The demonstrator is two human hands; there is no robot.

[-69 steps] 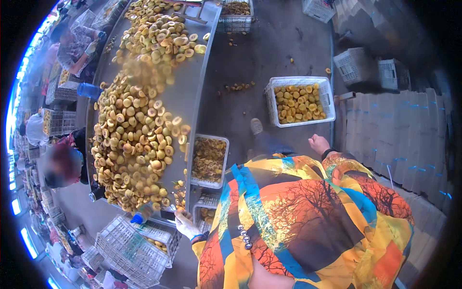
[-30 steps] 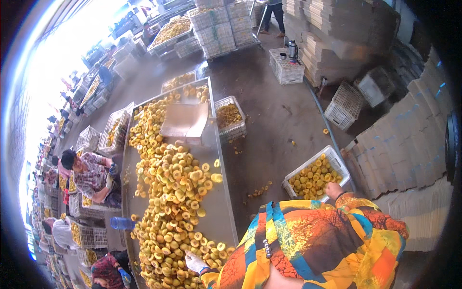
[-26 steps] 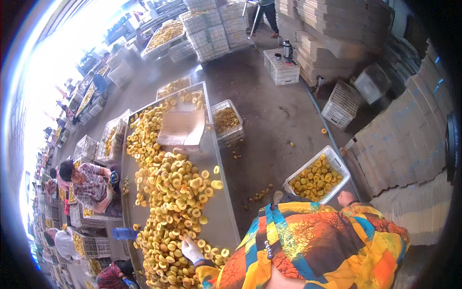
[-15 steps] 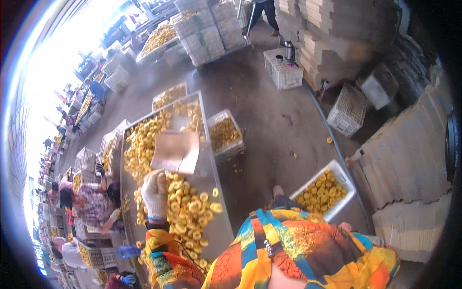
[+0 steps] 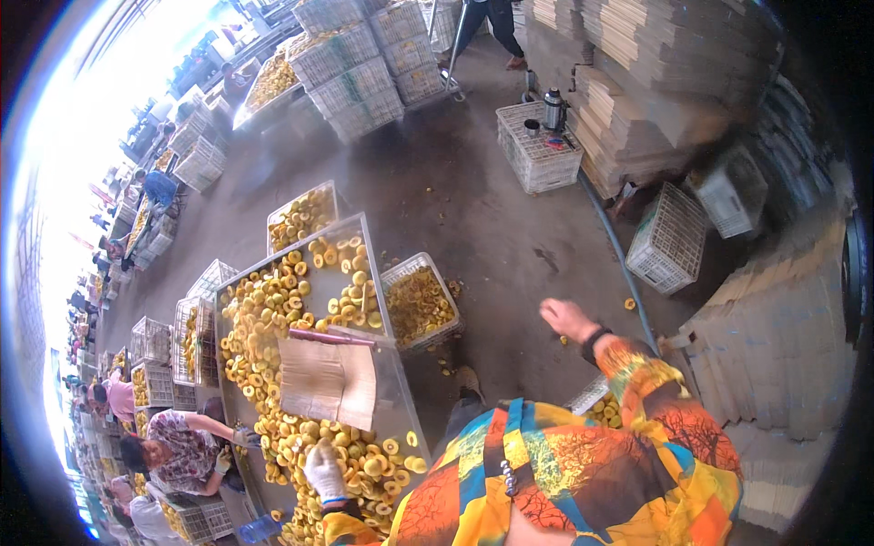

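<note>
My left hand (image 5: pixel 324 473), in a white knitted glove, rests on cut yellow fruit pieces (image 5: pixel 373 466) with hollowed centres, at the near end of a metal-edged table (image 5: pixel 407 400). Its fingertips point down among the fruit, so their grip is hidden. A creased brown cardboard piece (image 5: pixel 326 378) lies on the table beyond the glove. My right hand (image 5: pixel 566 319) is bare, with a dark band at the wrist. It reaches out above the floor on the right, fingers loosely extended and nothing visible in them. Below that forearm, a white crate (image 5: pixel 587 399) of yellow fruit is partly covered by my sleeve.
A crate (image 5: pixel 419 305) of fruit scraps stands against the table's right side. Across the table a co-worker (image 5: pixel 187 446) handles fruit. Stacked cardboard (image 5: pixel 774 337) rises at the right, with a hose (image 5: pixel 612 237) along the floor. A flask (image 5: pixel 553 109) stands on an upturned crate (image 5: pixel 537 162).
My right hand has come into view and swung out over the floor. My left hand has drawn nearer to me across the fruit. The view has shifted, and the co-worker now faces the table.
</note>
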